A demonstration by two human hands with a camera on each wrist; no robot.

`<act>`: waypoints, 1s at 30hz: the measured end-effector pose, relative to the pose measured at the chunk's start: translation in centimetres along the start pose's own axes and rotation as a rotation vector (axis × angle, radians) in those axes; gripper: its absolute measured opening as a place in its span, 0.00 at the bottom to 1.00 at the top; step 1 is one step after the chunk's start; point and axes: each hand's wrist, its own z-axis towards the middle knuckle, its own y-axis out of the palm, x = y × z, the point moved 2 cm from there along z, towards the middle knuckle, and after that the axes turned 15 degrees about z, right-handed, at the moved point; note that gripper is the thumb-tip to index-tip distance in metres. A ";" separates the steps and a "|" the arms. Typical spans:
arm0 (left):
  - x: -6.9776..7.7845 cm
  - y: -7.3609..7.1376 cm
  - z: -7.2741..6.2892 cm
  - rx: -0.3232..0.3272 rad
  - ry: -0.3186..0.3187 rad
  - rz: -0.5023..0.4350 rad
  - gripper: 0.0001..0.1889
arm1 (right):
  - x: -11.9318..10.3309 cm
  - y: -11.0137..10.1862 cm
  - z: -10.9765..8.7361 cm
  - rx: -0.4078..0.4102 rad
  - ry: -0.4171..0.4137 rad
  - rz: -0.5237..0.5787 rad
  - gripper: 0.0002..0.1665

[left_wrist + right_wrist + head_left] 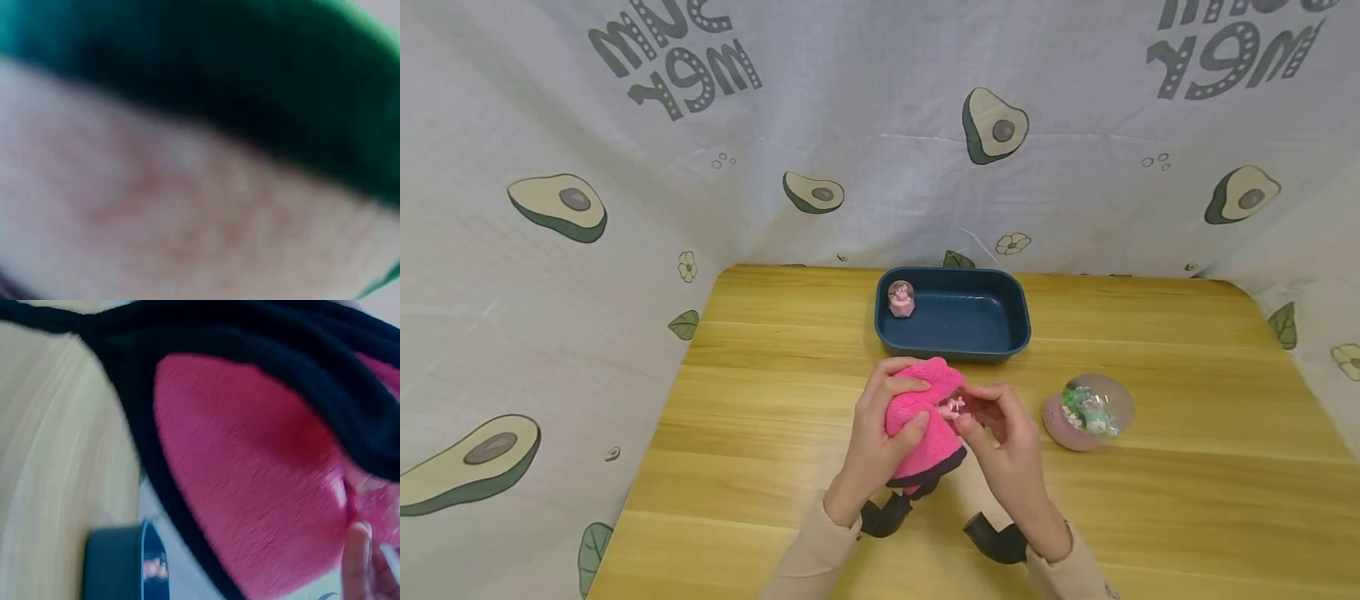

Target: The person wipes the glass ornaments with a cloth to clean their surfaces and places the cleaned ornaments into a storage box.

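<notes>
A bright pink cloth [928,442] with a dark edge is bunched in my left hand [880,425], whose fingers and thumb grip it above the table. My right hand [1009,442] pinches a small clear globe with a pink figure [952,407] against the cloth's right side. Part of that globe is hidden by fingers and cloth. In the right wrist view, the pink cloth [244,469] hangs large with its dark border, and fingertips [357,550] show at the lower right. The left wrist view is too blurred to make out the work.
Behind the hands stands a dark blue tray [955,350] with a small pink-based globe [901,300] at its left end. A larger snow globe [1088,412] with a pink base sits to the right on the wooden table [737,417]. Black curved pieces [996,540] are near both wrists.
</notes>
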 end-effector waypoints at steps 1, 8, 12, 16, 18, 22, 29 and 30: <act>0.0 0.0 0.0 0.005 -0.028 -0.024 0.16 | 0.0 0.0 0.1 -0.021 -0.019 0.005 0.21; -0.1 -0.3 0.1 0.006 -0.149 -0.119 0.17 | 0.2 -0.2 0.4 -0.125 -0.293 -0.043 0.33; 0.2 -0.2 0.0 -0.020 -0.079 -0.051 0.16 | 0.2 -0.1 0.3 -0.048 -0.272 -0.120 0.30; 0.3 0.1 -0.1 -0.031 0.003 0.024 0.16 | 0.2 0.0 0.0 0.030 -0.078 -0.116 0.17; 0.3 0.1 -0.1 -0.026 -0.002 0.025 0.15 | 0.2 0.0 -0.1 0.035 -0.024 -0.100 0.15; 0.1 0.1 -0.1 -0.001 -0.070 -0.040 0.15 | 0.3 -0.2 0.1 -0.031 -0.093 -0.053 0.27; 0.3 -0.4 0.2 -0.002 -0.173 -0.115 0.16 | 0.0 -0.2 0.6 -0.127 -0.356 -0.115 0.32; 0.4 -0.4 0.3 -0.006 -0.155 -0.108 0.16 | 0.0 -0.2 0.6 -0.116 -0.358 -0.132 0.31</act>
